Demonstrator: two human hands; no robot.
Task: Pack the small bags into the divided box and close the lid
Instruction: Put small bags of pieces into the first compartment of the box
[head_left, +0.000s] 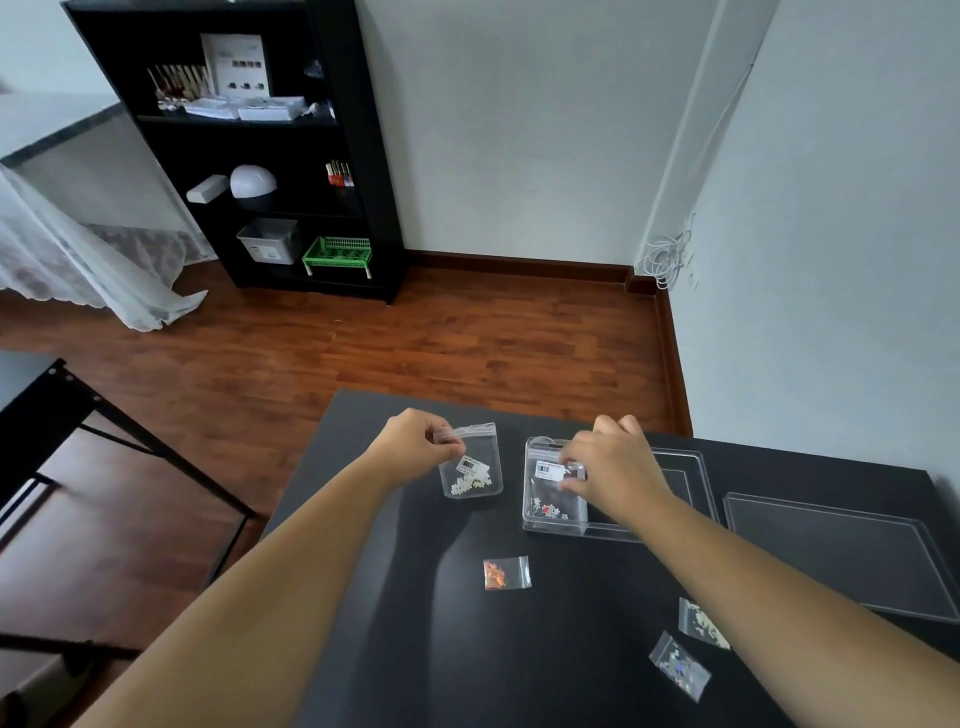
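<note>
My left hand (415, 441) pinches the top corner of a clear zip bag with white flowers (471, 467), held just above the black table. My right hand (608, 467) is over the clear divided box (691, 467), its fingers pressing a labelled bag with red and white flowers (553, 488) into the box's left compartment. The clear lid (841, 556) lies flat to the right of the box. Loose on the table lie an orange glitter bag (506, 572), a pale glitter bag (701, 622) and a silver glitter bag (679, 666).
The black table (426, 649) ends at its far edge near the box, with wooden floor beyond. A black shelf unit (270, 156) stands against the back wall. A dark metal-framed table (47, 405) is at the left. The wall is close on the right.
</note>
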